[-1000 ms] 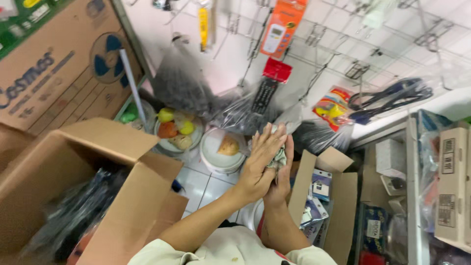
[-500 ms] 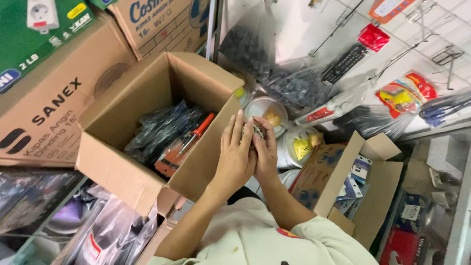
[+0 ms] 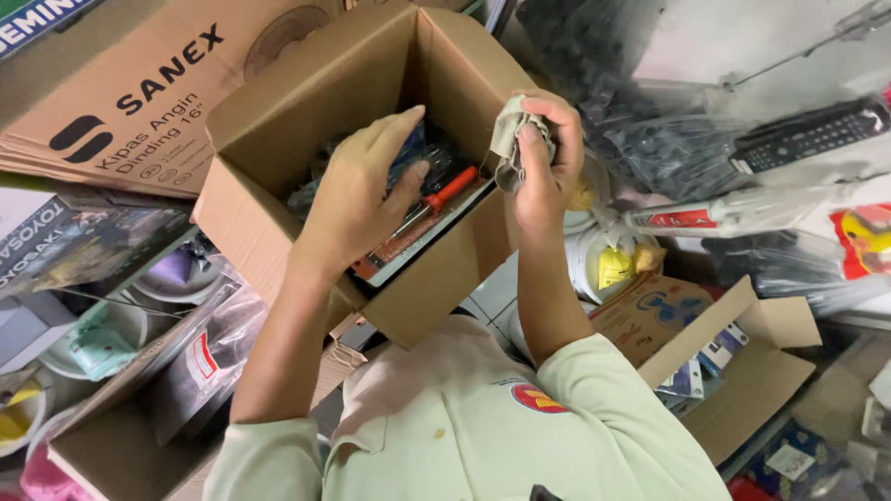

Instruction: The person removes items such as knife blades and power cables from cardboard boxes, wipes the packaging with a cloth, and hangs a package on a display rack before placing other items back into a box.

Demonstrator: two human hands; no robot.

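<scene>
My right hand (image 3: 546, 162) is closed around a crumpled grey cloth (image 3: 509, 139), held at the right rim of an open cardboard box (image 3: 269, 148). My left hand (image 3: 364, 190) reaches into that box with fingers spread, holding nothing, over dark plastic-wrapped items and a carded tool with a red handle (image 3: 450, 190). Both forearms come up from my light short-sleeved shirt at the bottom.
Flat printed cartons (image 3: 111, 83) lie at the upper left. A smaller open box (image 3: 742, 371) of small packs sits lower right. White bowls (image 3: 603, 264) with yellow items stand beside my right arm. Bagged goods and a remote control (image 3: 798, 134) hang at the right.
The view has swung left from the wall rack onto the open box. My hands, pressed together on the cloth before, have parted; the left one has gone into the box.
</scene>
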